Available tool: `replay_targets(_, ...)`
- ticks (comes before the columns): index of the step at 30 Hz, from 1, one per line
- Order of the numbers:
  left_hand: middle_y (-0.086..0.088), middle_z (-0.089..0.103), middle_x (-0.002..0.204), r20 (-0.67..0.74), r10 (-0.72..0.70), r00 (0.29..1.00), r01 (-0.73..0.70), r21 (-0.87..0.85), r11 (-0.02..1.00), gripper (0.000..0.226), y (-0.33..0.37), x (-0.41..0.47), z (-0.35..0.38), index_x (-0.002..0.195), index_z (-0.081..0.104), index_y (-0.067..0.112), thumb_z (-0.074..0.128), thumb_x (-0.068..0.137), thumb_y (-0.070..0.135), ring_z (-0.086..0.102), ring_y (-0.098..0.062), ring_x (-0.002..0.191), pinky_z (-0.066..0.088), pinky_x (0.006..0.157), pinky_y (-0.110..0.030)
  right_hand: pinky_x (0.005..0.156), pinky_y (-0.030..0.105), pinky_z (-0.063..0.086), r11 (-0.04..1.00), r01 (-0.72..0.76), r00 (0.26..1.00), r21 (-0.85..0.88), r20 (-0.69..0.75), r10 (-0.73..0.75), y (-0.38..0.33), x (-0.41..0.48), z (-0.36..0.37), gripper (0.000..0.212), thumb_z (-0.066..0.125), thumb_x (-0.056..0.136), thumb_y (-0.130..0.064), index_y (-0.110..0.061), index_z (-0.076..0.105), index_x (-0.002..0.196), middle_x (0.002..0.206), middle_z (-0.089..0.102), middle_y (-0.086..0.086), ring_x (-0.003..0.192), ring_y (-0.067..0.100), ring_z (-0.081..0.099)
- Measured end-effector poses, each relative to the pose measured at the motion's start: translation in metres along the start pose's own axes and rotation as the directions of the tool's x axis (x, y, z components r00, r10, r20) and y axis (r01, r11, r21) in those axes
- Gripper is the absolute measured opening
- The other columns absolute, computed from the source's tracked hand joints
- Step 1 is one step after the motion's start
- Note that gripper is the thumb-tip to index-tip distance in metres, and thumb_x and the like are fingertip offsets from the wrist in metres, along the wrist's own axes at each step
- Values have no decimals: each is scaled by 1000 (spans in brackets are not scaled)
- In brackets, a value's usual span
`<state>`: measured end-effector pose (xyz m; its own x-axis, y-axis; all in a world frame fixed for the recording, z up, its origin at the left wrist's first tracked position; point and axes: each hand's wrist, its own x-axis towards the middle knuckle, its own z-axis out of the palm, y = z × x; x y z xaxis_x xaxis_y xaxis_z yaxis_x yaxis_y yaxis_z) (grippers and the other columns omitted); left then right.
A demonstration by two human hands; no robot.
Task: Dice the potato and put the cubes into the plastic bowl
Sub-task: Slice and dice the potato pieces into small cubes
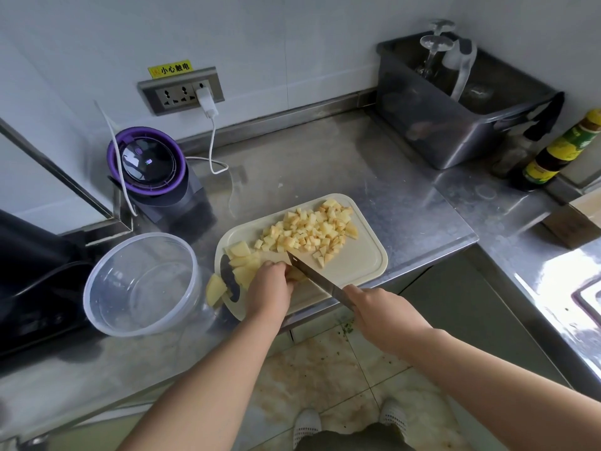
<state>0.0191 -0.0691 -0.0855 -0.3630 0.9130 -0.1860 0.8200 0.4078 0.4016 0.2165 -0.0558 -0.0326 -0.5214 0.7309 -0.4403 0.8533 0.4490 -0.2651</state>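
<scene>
**As the Blade Meets the Potato, Cubes Lie Heaped on the Board**

Where the steel counter (325,164) begins at the far left, a dark appliance (29,288) sits with the clear plastic bowl (104,301) just beside it, upright and holding no potato. Behind the bowl stands a purple-rimmed device (146,161), its white cable running up to the wall socket (181,92).

Right of the bowl, one potato slab (216,289) lies half off the left end of the cream cutting board (361,258). A few larger uncut chunks (242,255) rest on the board's left part.

The left hand (270,284) bears down on a potato piece (294,275) near the board's front edge, fingers curled over it and mostly hiding it. The knife (315,275) slants down against that piece, just right of the fingertips, with its tip towards the middle of the board. The potato cubes (312,229) lie heaped across the board's far right half.

The right hand (380,310) is closed round the knife's handle, which the fist hides.

Further right, a grey tub (448,125) stands against the wall, with a yellow-labelled bottle (559,151) beside it.
</scene>
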Motion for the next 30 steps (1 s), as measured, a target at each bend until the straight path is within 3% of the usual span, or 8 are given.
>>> replay_targets(3, -4, 59, 120, 3, 5, 1000, -5, -49, 999, 30, -1, 1, -1, 119, 64, 14, 62, 92, 26, 60, -22, 104, 51, 87, -32, 53, 33, 35, 1000, -14, 1000, -12, -3, 14, 0, 1, -7, 21, 39, 93, -3, -22, 33, 100, 75, 48, 1, 64, 24, 48)
replay_targets(7, -1, 57, 123, -29, 53, 998, -56, -83, 995, 34, -7, -3, -6, 122, 62, 14, 65, 90, 26, 59, -19, 107, 49, 91, -30, 52, 34, 39, 1000, -1, 997, -2, -83, 1, -6, -1, -13, 27, 39, 92, -2, -21, 40, 110, 79, 54, 2, 60, 24, 48)
replay_targets(12, 3, 54, 130, -25, 246, 969, -244, 71, 967, 28, -17, -6, -11, 122, 63, 18, 56, 95, 23, 58, -20, 109, 50, 87, -33, 46, 31, 27, 998, -6, 999, -61, -36, 3, -22, -4, -18, 37, 36, 86, 6, -16, 39, 115, 71, 45, 4, 52, 20, 36)
replay_targets(16, -1, 50, 134, 58, 298, 953, -304, 174, 937, 30, -12, -4, -9, 127, 57, 20, 49, 99, 22, 58, -24, 109, 48, 87, -34, 47, 32, 30, 998, -20, 1000, -60, -6, 20, -28, -4, -17, 47, 37, 82, 9, -16, 38, 122, 72, 49, 5, 54, 20, 40)
replay_targets(20, -3, 53, 129, 67, 299, 952, -306, 206, 929, 28, -13, -1, -5, 126, 57, 19, 45, 100, 22, 60, -26, 103, 49, 84, -36, 47, 32, 32, 998, -22, 1000, -56, -3, 22, -30, -4, -14, 48, 38, 83, 7, -16, 38, 125, 72, 50, 4, 54, 19, 41)
replay_targets(25, -3, 56, 123, 39, 303, 952, -304, 232, 924, 23, -16, 0, 0, 117, 61, 18, 45, 101, 23, 62, -26, 98, 47, 77, -34, 48, 32, 33, 998, -5, 1000, -56, 17, 6, -27, -2, -14, 50, 36, 81, 8, -15, 39, 126, 86, 60, 10, 56, 21, 42)
replay_targets(30, -6, 61, 114, 0, 332, 943, -321, 252, 913, 18, -23, 1, 8, 107, 65, 16, 51, 98, 22, 64, -27, 90, 49, 73, -35, 51, 33, 34, 994, 49, 999, -96, 24, -47, -26, -1, -12, 46, 38, 82, 9, -11, 40, 124, 84, 55, 9, 62, 25, 46)
